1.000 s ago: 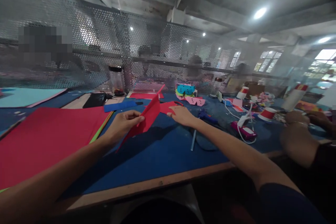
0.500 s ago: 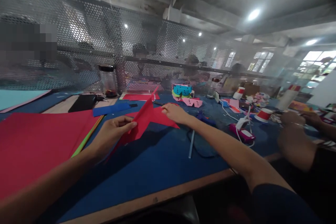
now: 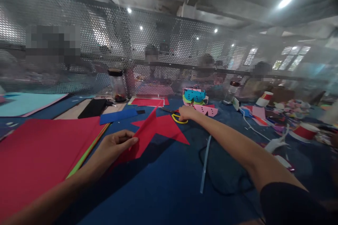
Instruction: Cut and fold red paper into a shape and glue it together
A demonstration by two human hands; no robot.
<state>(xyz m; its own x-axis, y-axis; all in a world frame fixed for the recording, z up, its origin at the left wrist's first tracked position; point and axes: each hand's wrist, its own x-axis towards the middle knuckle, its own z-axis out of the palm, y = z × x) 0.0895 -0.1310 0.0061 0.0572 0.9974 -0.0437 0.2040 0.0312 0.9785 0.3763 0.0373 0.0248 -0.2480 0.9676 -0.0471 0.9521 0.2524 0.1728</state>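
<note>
My left hand point(image 3: 123, 142) pinches a folded red paper star point(image 3: 169, 130) between thumb and fingers. One part of the star stands up while its other points spread low over the blue table. Beyond the star, my right hand point(image 3: 186, 113) is closed at the handles of a pair of scissors point(image 3: 179, 119). A yellow handle loop shows below the fingers, and the dark blades point left. The fingertips are partly hidden, but they seem to grip the handle. Just behind this hand lie pink paper glasses point(image 3: 206, 110) and blue paper glasses point(image 3: 194, 95).
Large red sheets point(image 3: 47, 147) cover the left side, with a blue strip point(image 3: 118, 116) and a black phone-like object point(image 3: 92, 108) behind. Jars point(image 3: 117, 86) stand before the perforated screen point(image 3: 163, 42). A clear stick point(image 3: 206, 165), cables, paper cups point(image 3: 305, 132) and scraps lie right.
My right hand has left the red star's edge and moved to the scissors' handles. My left hand still holds the star, now lower. The view has shifted, so table items appear farther right.
</note>
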